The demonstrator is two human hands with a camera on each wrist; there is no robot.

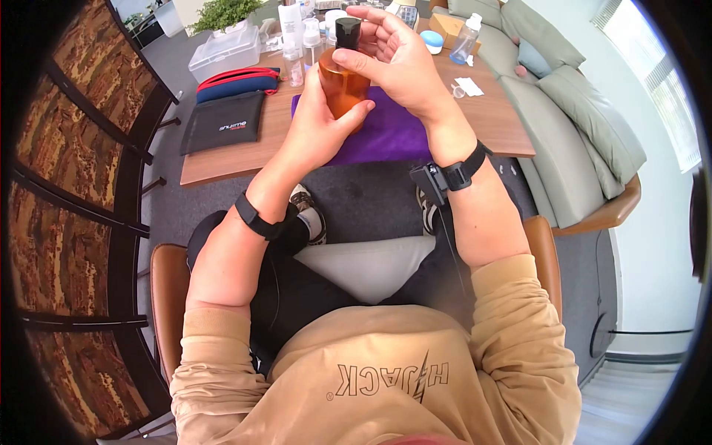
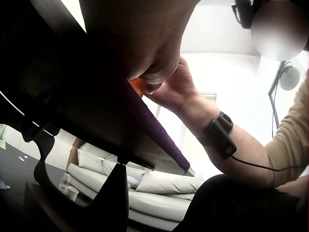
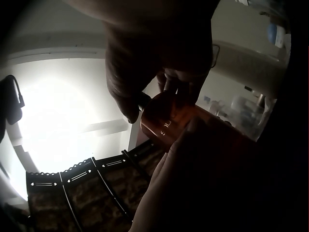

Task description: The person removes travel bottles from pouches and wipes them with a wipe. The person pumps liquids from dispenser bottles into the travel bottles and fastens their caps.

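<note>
An amber bottle with a black cap is held upright above the table, over a purple cloth. My left hand grips its body low down, thumb across the near side. My right hand is at the top, its thumb across the bottle's shoulder just under the cap. Its other fingers curve loosely beyond and beside the cap, which shows whole in the head view. From the right wrist, white lettering shows on the amber bottle. In the left wrist view my left hand mostly hides the bottle.
On the table's left lie a black pouch and a blue-red case, near a clear plastic box. Pump bottles stand behind the hands. Farther right are a clear bottle, white paper and a sofa.
</note>
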